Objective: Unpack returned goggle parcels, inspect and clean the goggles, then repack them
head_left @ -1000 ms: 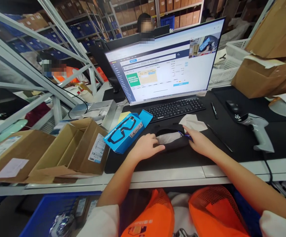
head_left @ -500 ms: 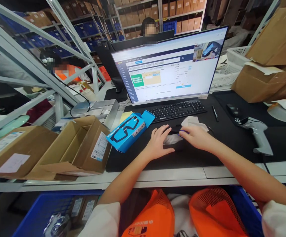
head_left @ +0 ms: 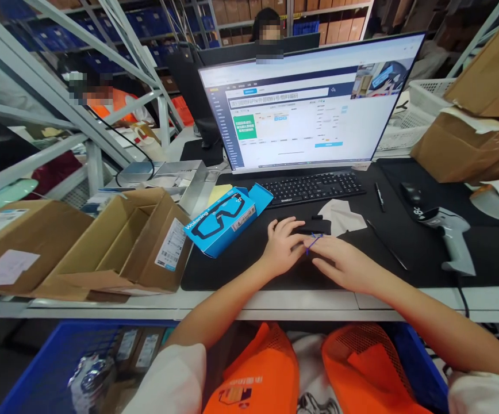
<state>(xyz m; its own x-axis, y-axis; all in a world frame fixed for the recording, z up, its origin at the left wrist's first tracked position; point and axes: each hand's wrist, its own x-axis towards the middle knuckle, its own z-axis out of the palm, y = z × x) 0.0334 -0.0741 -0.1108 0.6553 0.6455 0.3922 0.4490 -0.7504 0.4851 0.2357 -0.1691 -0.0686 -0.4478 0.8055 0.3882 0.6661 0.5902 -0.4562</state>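
At the left of the bench stand two brown cartons, one closed (head_left: pixel 66 223) and one open-topped (head_left: pixel 111 241), the second bearing a barcode label on its right side. Just beside them, on the black mat (head_left: pixel 210 275), lies one blue box (head_left: pixel 221 224) printed with glasses; its long axis slants away to the right, and the end with the lifted flap points at the keyboard (head_left: pixel 318 187), below the lit monitor (head_left: pixel 292 126). Next comes the left hand (head_left: pixel 283 246), fingers spread over the mat, its thumb and forefinger meeting the right hand's fingertips. One blue tie (head_left: pixel 314 242) is where the hands meet, lying across the right fingers, its length slanting from lower left to upper right; whether either hand pinches it, I cannot tell. The right hand (head_left: pixel 344 259) has its fingers nearly straight and close together, pointing left, with the thumb apart below. Just behind the hands lies one dark item (head_left: pixel 317 226), long axis running left to right, partly hidden by the left fingers. Its right end adjoins one crumpled white sheet (head_left: pixel 346 217). Farther right are one thin dark rod (head_left: pixel 387 246), one pen (head_left: pixel 379 197), one mouse (head_left: pixel 411 194) and one grey scanner (head_left: pixel 456 238).
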